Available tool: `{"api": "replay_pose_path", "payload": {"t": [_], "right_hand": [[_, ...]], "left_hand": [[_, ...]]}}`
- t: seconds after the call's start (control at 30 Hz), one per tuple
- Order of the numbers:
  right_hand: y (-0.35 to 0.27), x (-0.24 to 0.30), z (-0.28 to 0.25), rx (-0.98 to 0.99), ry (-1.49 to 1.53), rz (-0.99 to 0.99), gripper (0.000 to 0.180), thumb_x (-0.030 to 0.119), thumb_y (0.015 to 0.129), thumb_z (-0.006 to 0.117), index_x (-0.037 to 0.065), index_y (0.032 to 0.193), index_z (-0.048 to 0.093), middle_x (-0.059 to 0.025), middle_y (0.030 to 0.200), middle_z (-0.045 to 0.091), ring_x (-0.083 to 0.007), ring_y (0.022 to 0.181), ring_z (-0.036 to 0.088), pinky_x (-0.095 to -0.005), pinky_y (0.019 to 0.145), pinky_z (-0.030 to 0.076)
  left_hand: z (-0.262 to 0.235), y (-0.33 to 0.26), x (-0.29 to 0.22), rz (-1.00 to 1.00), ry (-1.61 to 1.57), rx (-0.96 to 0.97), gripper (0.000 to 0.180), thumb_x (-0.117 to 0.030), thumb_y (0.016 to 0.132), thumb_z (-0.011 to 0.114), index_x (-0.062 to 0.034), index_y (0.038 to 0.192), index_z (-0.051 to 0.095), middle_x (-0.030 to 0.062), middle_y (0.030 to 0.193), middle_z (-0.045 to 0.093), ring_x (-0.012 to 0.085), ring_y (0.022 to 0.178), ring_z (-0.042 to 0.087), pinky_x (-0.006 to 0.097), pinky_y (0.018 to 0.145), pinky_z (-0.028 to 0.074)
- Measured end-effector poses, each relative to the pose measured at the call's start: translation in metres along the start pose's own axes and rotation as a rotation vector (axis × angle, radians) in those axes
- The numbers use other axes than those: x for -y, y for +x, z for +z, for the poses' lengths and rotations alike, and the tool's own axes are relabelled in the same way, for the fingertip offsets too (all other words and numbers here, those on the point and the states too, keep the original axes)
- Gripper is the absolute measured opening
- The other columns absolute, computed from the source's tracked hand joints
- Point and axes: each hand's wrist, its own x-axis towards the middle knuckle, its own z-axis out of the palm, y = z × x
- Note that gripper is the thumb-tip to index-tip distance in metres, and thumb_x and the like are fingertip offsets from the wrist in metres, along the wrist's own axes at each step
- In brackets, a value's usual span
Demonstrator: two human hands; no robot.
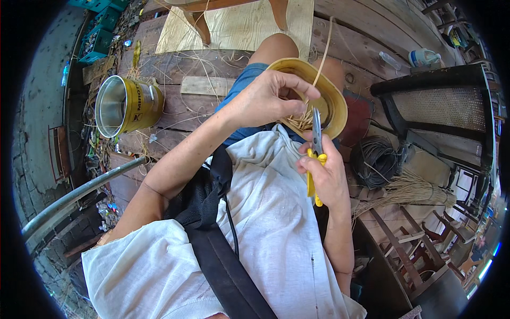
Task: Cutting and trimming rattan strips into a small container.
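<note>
My right hand (330,173) is closed around yellow-handled pliers (316,133), whose metal jaws point up beside my left fingertips. With its fingers curled, my left hand (263,98) pinches a thin, pale cane strip (324,56) that stretches up and away past my knees. Under both hands, a yellowish oval tub (340,109) rests between my thighs. Several short cut cane pieces (304,120) lie in it, partly hidden by my left hand. The jaws are close to the strip's lower end; whether they touch it I cannot tell.
A yellow metal bucket (139,106) stands on the plank floor at left, near a metal pipe (87,192). At right are a black-framed chair with woven cane (438,109), a dark coil (374,159) and a cane bundle (419,190). Wooden furniture legs (197,27) stand ahead on a pale sheet.
</note>
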Motion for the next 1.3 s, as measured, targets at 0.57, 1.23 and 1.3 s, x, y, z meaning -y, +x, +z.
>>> {"api": "replay_pose_path", "payload": {"t": [0.57, 1.23, 1.3], "right_hand": [[0.01, 0.0, 0.007, 0.026, -0.008, -0.085, 0.023, 0.007, 0.087, 0.056, 0.0, 0.109, 0.055, -0.0059, 0.085, 0.056, -0.0117, 0.068, 0.054, -0.0281, 0.063, 0.045], [0.011, 0.006, 0.006, 0.078, -0.121, -0.071, 0.039, 0.006, 0.089, 0.054, -0.002, 0.127, 0.053, -0.0119, 0.108, 0.062, -0.0169, 0.095, 0.063, -0.0302, 0.082, 0.05], [0.012, 0.008, 0.007, 0.062, -0.164, -0.102, 0.038, 0.006, 0.088, 0.055, -0.002, 0.126, 0.053, -0.011, 0.106, 0.062, -0.0156, 0.092, 0.062, -0.0301, 0.081, 0.049]], "left_hand": [[0.004, -0.004, -0.008, -0.039, -0.157, 0.15, 0.052, 0.008, 0.089, 0.065, 0.0004, 0.14, 0.056, 0.0088, 0.096, 0.073, 0.0147, 0.083, 0.072, 0.029, 0.082, 0.061], [-0.001, -0.003, -0.008, -0.013, -0.081, 0.065, 0.041, 0.007, 0.09, 0.064, 0.0024, 0.13, 0.065, 0.0051, 0.095, 0.072, 0.0089, 0.082, 0.068, 0.024, 0.077, 0.057], [-0.002, -0.004, -0.011, -0.053, -0.138, 0.1, 0.046, 0.008, 0.09, 0.063, 0.0015, 0.135, 0.061, 0.0064, 0.094, 0.072, 0.012, 0.083, 0.071, 0.026, 0.078, 0.059]]}}
